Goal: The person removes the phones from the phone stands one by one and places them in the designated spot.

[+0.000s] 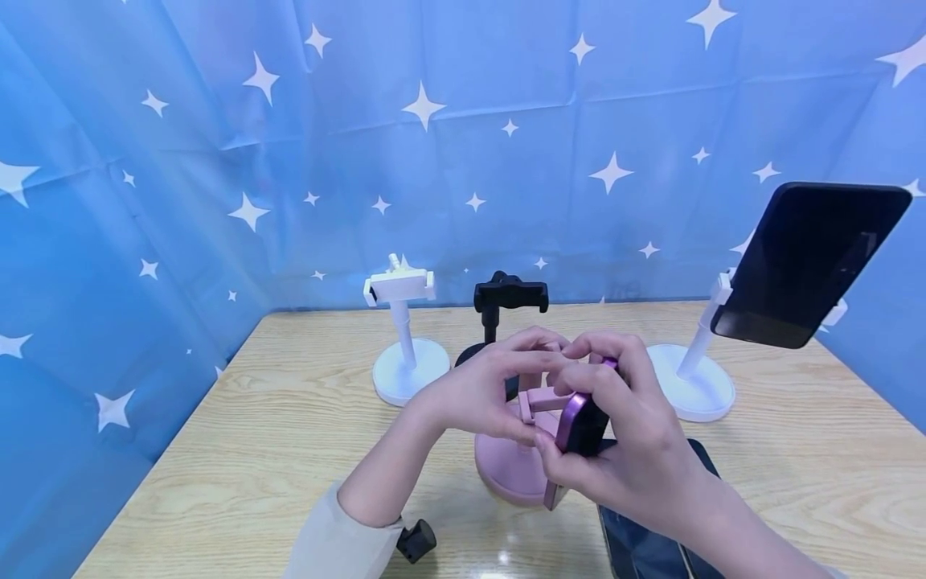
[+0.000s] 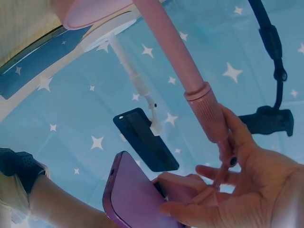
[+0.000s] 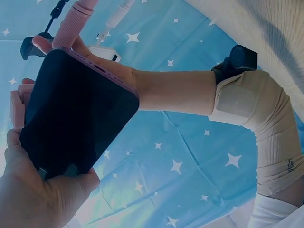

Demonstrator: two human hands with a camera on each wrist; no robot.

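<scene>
A pink phone stand (image 1: pixel 510 470) stands mid-table, its ribbed pole (image 2: pixel 175 52) seen close up in the left wrist view. My left hand (image 1: pixel 477 386) is curled round its pink clamp (image 1: pixel 546 398), with fingers behind the joint and the thumb at the front. A purple phone (image 1: pixel 575 414) is in my right hand (image 1: pixel 644 442), gripped by its edges between thumb and fingers. In the right wrist view the phone's dark screen (image 3: pixel 76 114) faces the camera, and its back lies against or very near the clamp; the exact contact is hidden.
Behind stand a white phone stand (image 1: pixel 411 370) and a black one (image 1: pixel 510 293). At the right, another white stand (image 1: pixel 690 386) carries a dark phone (image 1: pixel 810 261). Dark phones (image 1: pixel 644 539) lie on the table under my right forearm. A starry blue curtain (image 1: pixel 463 161) hangs behind.
</scene>
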